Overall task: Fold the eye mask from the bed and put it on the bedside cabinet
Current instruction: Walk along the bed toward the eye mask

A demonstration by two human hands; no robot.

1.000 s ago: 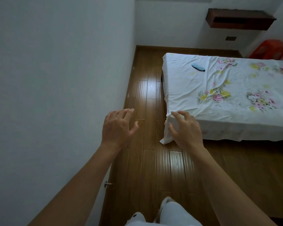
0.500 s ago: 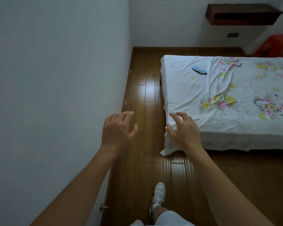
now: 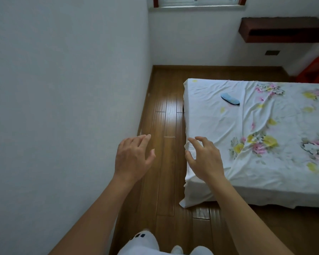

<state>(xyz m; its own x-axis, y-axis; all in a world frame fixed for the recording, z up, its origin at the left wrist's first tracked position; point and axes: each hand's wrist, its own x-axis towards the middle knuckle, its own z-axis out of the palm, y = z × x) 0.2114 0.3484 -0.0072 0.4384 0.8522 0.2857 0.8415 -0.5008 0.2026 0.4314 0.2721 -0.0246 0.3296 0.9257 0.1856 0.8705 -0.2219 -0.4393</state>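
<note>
A small blue eye mask (image 3: 230, 99) lies flat near the far left corner of the bed (image 3: 210, 122), which is covered by a white sheet with pink and yellow flowers. My left hand (image 3: 133, 159) hovers over the wooden floor with its fingers spread and nothing in it. My right hand (image 3: 204, 159) is held over the bed's near left corner, fingers apart and curled, also holding nothing. Both hands are well short of the mask. A dark wooden wall-mounted cabinet (image 3: 284, 30) hangs on the far wall at the upper right.
A white wall (image 3: 63, 107) runs close along my left, leaving a narrow strip of wooden floor (image 3: 164, 126) between it and the bed. A window (image 3: 197, 1) sits in the far wall. A red plastic stool (image 3: 317, 70) stands at the far right.
The view has moved forward along the bed's left side and tilted up, so the mask and bed look nearer and the window shows. Both hands keep the same spread pose.
</note>
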